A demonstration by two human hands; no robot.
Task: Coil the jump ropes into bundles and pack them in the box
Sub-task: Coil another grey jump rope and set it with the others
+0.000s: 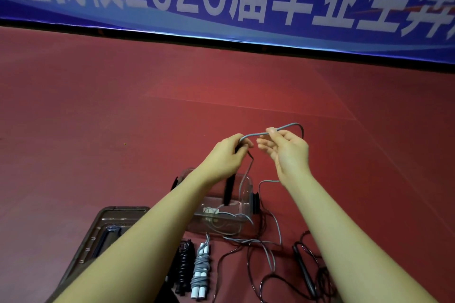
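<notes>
Both hands hold one grey rope (258, 133) up in the air, beyond the clear box (222, 206). Your left hand (230, 152) is curled round the rope where it bends downward; your right hand (286, 149) pinches it between thumb and fingertip, the other fingers spread and relaxed.

Between the two grips the rope runs nearly level, rising slightly toward the right hand. Past the right hand it turns in a small loop and drops. From the left hand a thin strand falls toward the box, and a black handle (229, 190) hangs below that hand, over the box opening. Whether handle and rope are one piece cannot be told.

The free length lies on the near side of the box, spread in loose curves on the red floor (123, 106), tangled with a dark rope (256, 275). A second black handle (304, 269) lies to the near right of the box.

Judgement: the slack to be gathered lies below and nearer you than both grips, so each new turn must be drawn upward. The left hand looks placed to anchor the bundle; the right hand is free to feed.

Two finished bundles, one black (183, 268) and one grey (200, 270), lie on the near side of the box. A brown lid (108, 226) lies to its near left.
</notes>
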